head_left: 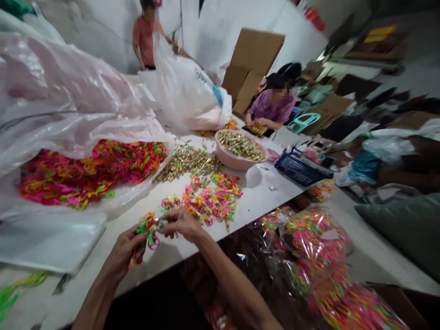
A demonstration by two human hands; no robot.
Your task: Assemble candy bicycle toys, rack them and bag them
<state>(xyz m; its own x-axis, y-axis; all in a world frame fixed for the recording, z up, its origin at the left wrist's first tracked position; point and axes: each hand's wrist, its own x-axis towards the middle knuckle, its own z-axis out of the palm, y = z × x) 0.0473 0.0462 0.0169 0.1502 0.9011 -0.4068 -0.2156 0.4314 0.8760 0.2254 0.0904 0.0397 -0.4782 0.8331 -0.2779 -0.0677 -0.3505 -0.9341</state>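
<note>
Colourful plastic rings (148,229) are bunched between both hands above the near edge of the white table (261,192). The left hand (125,252) closes its fingers around several rings, and the right hand (180,223) pinches a small piece against them. Just behind lies a loose pile of rings (209,197), then wrapped candies (187,160) and a pink basin (240,151). Further, a seated person (273,107) works.
</note>
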